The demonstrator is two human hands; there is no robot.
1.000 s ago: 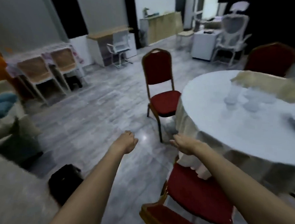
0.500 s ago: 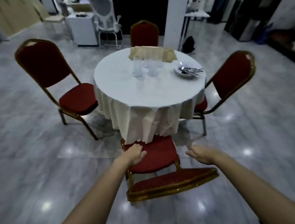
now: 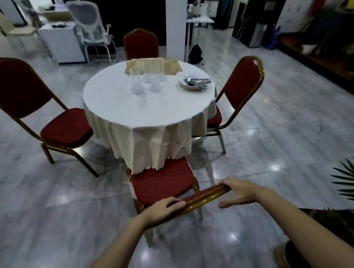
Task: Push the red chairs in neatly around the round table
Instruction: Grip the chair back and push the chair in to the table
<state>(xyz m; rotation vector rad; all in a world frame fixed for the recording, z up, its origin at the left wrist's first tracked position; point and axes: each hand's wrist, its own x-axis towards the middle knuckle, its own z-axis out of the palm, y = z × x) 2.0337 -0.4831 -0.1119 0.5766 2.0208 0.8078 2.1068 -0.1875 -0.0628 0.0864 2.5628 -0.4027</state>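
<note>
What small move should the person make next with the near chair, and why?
Probably a short push forward: both hands, left and right, grip the near chair's backrest, and most of its seat sits outside the tablecloth.

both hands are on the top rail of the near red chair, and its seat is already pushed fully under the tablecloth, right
Not quite. Both the left hand and the right hand are on the top rail of the near red chair, but the head view shows its seat mostly out in the open; only its far edge reaches under the tablecloth hem.
</note>
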